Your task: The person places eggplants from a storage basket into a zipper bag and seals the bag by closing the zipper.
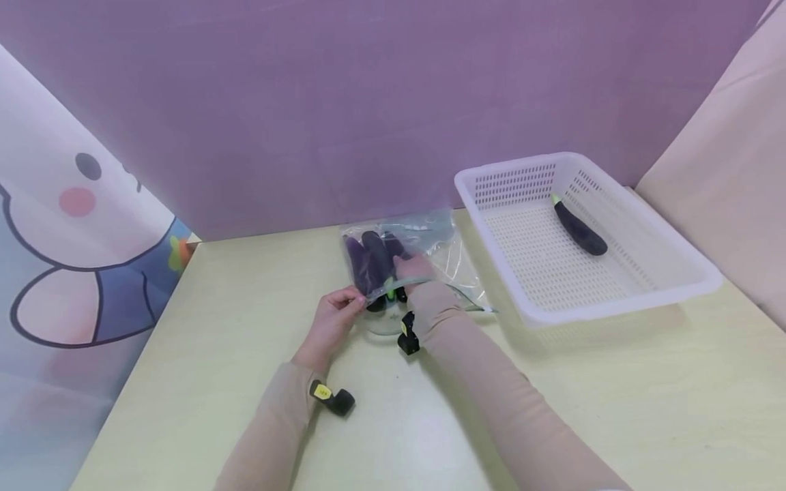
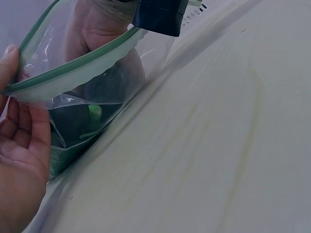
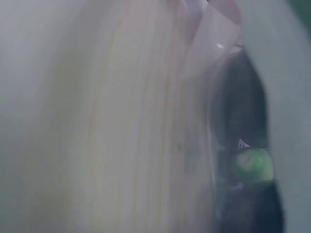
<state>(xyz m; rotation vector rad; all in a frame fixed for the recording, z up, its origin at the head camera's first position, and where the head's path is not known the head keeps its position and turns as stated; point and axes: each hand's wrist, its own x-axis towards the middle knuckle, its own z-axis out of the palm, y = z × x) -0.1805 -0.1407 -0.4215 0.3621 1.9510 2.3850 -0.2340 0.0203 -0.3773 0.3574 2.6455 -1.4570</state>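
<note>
A clear zip bag [image 1: 454, 262] with a green-edged mouth lies on the table, holding several dark purple eggplants [image 1: 379, 254] side by side. My left hand [image 1: 334, 315] pinches the rim of its mouth between thumb and fingers; the left wrist view shows that green rim [image 2: 73, 68] raised and gaping. Through the opening, my right hand [image 1: 416, 270] reaches inside and grips the rightmost eggplant [image 1: 395, 244], its fingertips partly hidden by film and glare. A green stem end [image 3: 255, 165] shows through the plastic in the right wrist view.
A white perforated basket [image 1: 497, 266] stands to the right of the bag, with one eggplant [image 1: 579, 228] in it. Behind the table [image 1: 245, 293] hangs a purple cloth [image 1: 276, 123]. A cartoon-printed cloth [image 1: 55, 273] hangs at the left.
</note>
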